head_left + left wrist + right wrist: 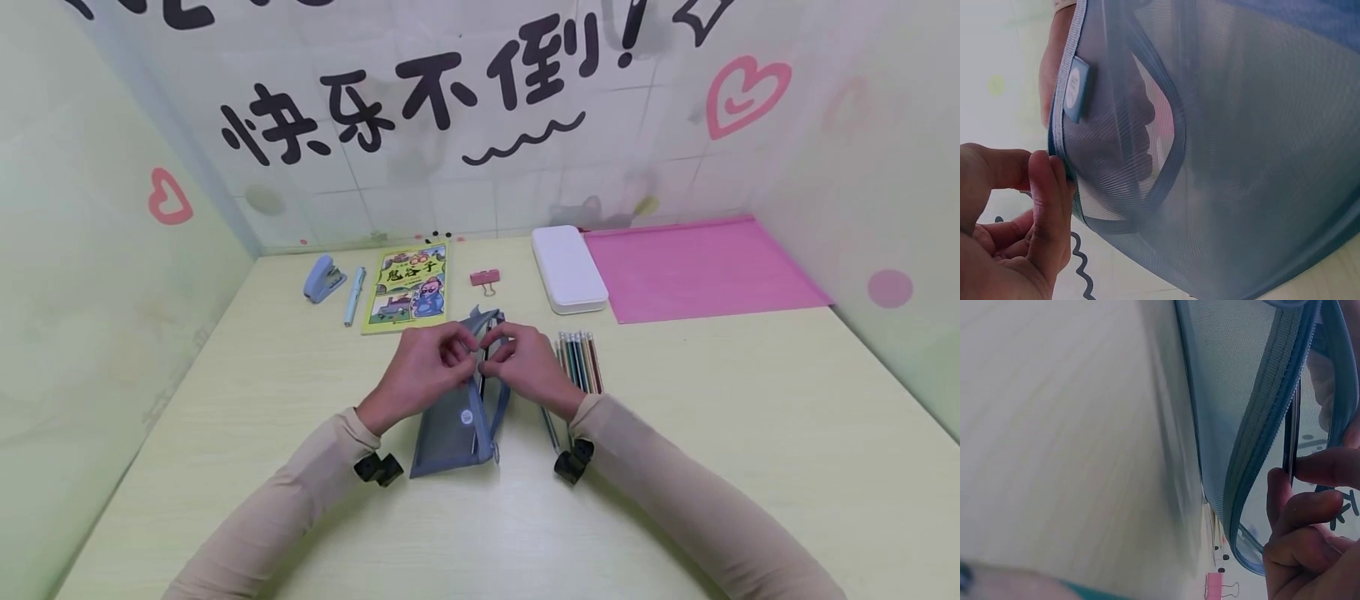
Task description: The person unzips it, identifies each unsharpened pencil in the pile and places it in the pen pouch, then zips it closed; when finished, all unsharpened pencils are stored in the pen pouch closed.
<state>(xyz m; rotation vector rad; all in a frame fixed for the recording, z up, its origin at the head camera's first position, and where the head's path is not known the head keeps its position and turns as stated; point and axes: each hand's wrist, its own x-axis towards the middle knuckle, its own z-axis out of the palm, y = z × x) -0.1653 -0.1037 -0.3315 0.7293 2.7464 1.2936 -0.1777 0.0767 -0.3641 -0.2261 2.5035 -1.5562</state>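
Observation:
A blue-grey mesh zipper pouch [444, 429] stands on the table, its zipped side parted along the top. My left hand [423, 367] pinches one edge of that opening between thumb and fingers; the left wrist view shows this grip on the zipper tape [1067, 94]. My right hand [528, 367] is at the opening too, thumb and forefinger pinching a slim dark pencil [1292, 434] that reaches down inside the pouch. Several pencils [579, 362] lie side by side just right of the pouch, partly covered by my right forearm.
Toward the back are a blue stapler [324, 279], a light blue pen [355, 297], a yellow-edged book [406, 287], a pink binder clip [484, 277], a white case [570, 269] and a pink sheet [705, 271]. Printed walls enclose the table on three sides.

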